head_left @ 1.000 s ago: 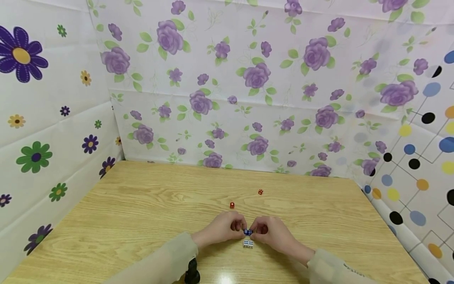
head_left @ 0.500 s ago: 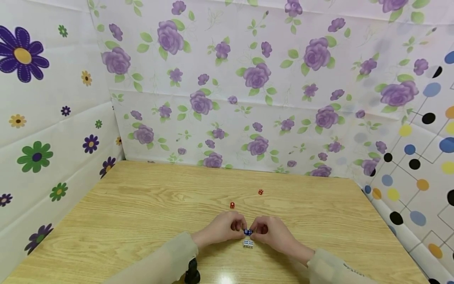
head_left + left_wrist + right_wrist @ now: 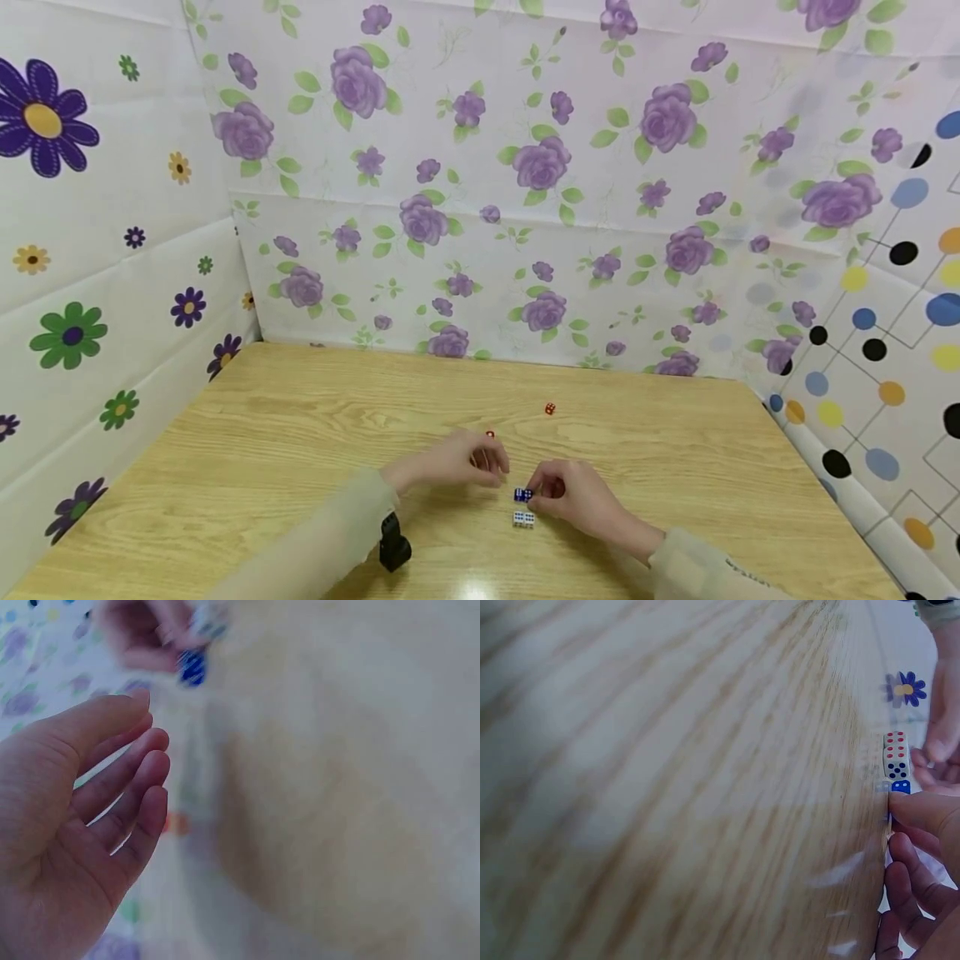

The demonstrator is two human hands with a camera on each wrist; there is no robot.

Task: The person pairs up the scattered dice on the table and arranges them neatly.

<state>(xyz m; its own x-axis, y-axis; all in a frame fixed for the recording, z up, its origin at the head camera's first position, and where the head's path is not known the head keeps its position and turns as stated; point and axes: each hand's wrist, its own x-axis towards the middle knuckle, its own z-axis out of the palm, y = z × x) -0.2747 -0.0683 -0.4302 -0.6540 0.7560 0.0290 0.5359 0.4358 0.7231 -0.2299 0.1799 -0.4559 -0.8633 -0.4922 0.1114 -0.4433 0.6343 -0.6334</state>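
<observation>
Two blue dice (image 3: 522, 495) sit side by side on the wooden table. Thumb and forefinger of my right hand (image 3: 576, 498) pinch the right-hand one. Just nearer to me lies a touching pair of white dice (image 3: 523, 519); in the right wrist view their sides (image 3: 895, 754) show red and dark dots. My left hand (image 3: 461, 458) is raised to the left of the blue pair, fingers loosely bent and apart, holding nothing. Behind it, one red die (image 3: 490, 434) is mostly hidden by the knuckles. The left wrist view is blurred.
A second red die (image 3: 550, 408) lies farther back on the table (image 3: 337, 417). Patterned sheets form walls at the back (image 3: 450, 167), left and right. A black device (image 3: 393, 543) is strapped at my left wrist.
My left hand has let go of the blue dice and moved away to the left and back, now covering much of the nearer red die. My right hand stays at the blue dice.
</observation>
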